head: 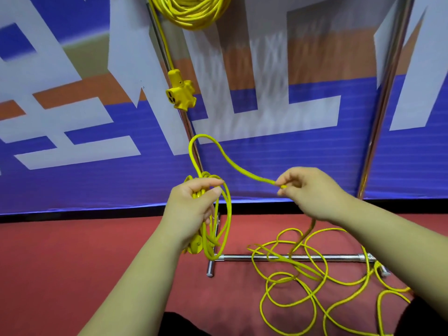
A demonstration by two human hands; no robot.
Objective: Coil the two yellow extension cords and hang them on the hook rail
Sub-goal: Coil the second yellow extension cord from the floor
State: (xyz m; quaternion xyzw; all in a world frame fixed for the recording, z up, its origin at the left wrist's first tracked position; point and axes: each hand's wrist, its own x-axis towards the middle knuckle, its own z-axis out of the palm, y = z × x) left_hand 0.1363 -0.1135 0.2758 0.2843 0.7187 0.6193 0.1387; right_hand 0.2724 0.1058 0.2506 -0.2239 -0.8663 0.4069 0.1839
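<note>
Close in front, the left hand (pixel 194 202) grips a small coil (pixel 211 251) of yellow loops, fingers curled round it. The right hand (pixel 312 192) pinches the cord (pixel 234 164) that arcs up from that coil. The rest lies in loose tangles on the red floor (pixel 72 263), across the rack's base bar (pixel 242 257). The other cord (pixel 191 10) hangs coiled up top, its socket (pixel 180 90) dangling against the banner (pixel 72 178).

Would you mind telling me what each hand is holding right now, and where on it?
The left hand grips the gathered loops at their top; the right hand pinches the loose cord mid-length.
</note>
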